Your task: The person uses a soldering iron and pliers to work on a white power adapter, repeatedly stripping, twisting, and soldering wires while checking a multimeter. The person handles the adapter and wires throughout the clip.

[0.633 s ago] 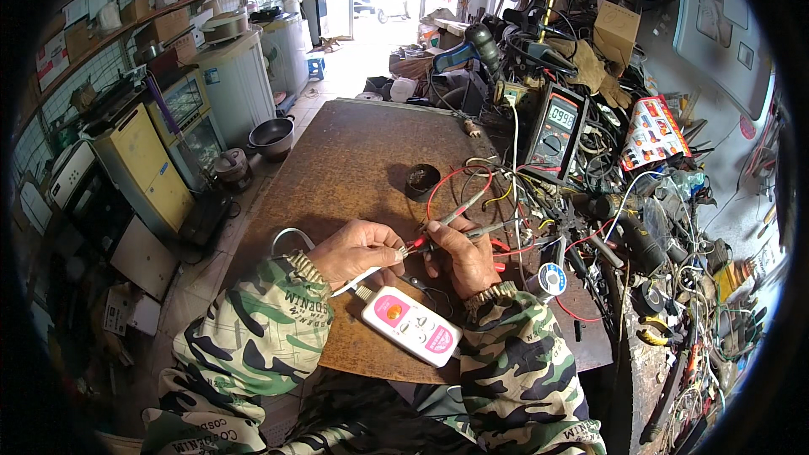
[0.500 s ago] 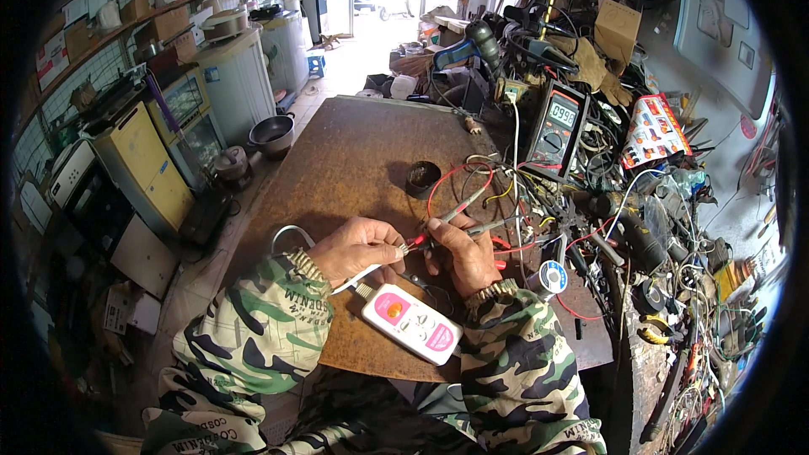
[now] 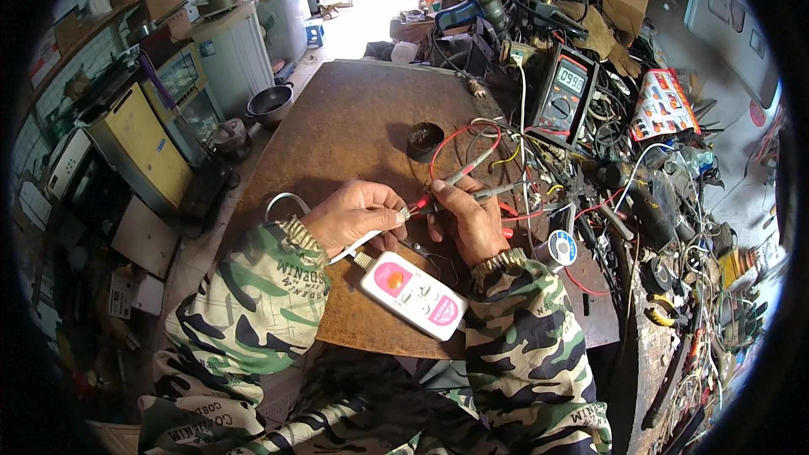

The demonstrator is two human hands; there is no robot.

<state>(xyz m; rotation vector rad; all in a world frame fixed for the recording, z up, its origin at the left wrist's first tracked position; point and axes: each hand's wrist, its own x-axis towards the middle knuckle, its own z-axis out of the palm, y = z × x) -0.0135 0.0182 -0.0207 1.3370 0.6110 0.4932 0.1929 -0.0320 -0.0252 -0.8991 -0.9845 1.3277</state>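
My left hand (image 3: 361,212) pinches the end of a white cable (image 3: 354,246), and a small metallic tip shows past its thumb. The cable runs to a white power strip (image 3: 415,293) with pink labels and an orange switch, lying on the table below my hands. My right hand (image 3: 474,226) is closed round two test probes, one with a red-marked shaft (image 3: 468,168) and one grey (image 3: 499,190). A red probe tip meets or nearly meets the cable end; exact contact is too small to tell. The leads go toward a multimeter (image 3: 563,99) with a lit display, propped up at the right.
A dark round tin (image 3: 424,142) stands beyond my hands on the worn brown tabletop (image 3: 362,118). A solder spool (image 3: 559,248) sits right of my right hand. Tangled wires and tools (image 3: 674,236) crowd the right side. A black pan (image 3: 270,102) and cabinets line the left.
The whole scene sits a little higher in the picture as my view tilts down. Both hands keep their grips, with the probe still close to the cable end.
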